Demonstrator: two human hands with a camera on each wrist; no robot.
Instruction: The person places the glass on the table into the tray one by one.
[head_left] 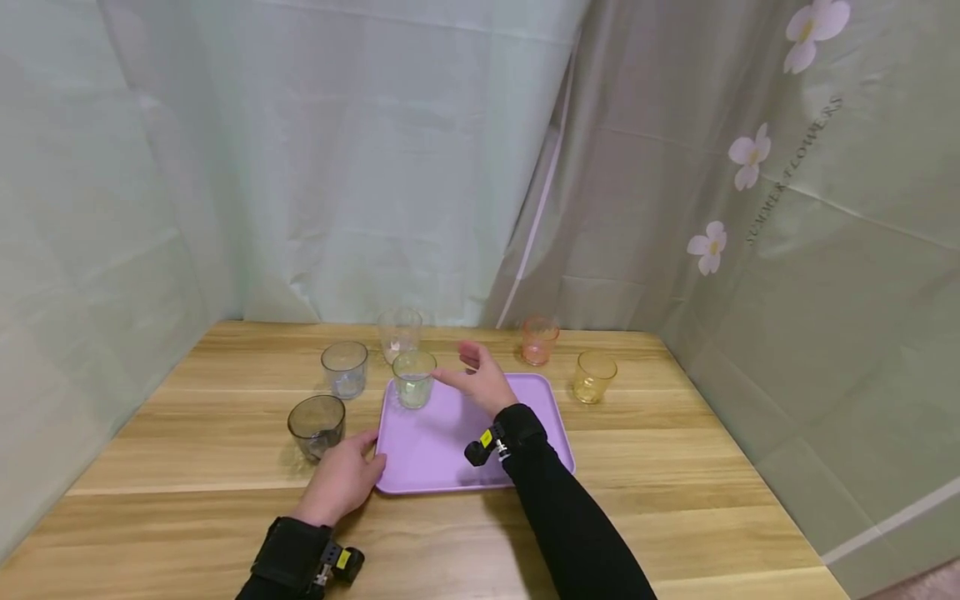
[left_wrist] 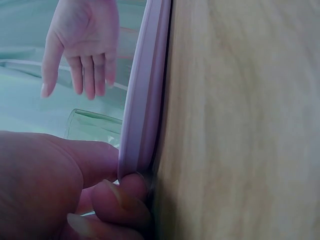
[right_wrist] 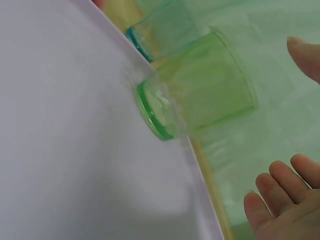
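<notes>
While my left hand (head_left: 341, 477) pinches the tray (head_left: 431, 462) by its left edge, my spread right hand (head_left: 486, 383) hides part of its far edge; at its far-left corner, the green glass (head_left: 413, 385) partly covers the clear glass (head_left: 400, 327). The bench's (head_left: 675, 508) near edge is cut off.

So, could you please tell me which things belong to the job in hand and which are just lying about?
Likely in the job:
purple tray, held by the left hand
green glass on it, near the right hand

Seemingly just standing by:
dark glass
blue glass
clear glass
pink glass
yellow glass
curtain behind
</notes>
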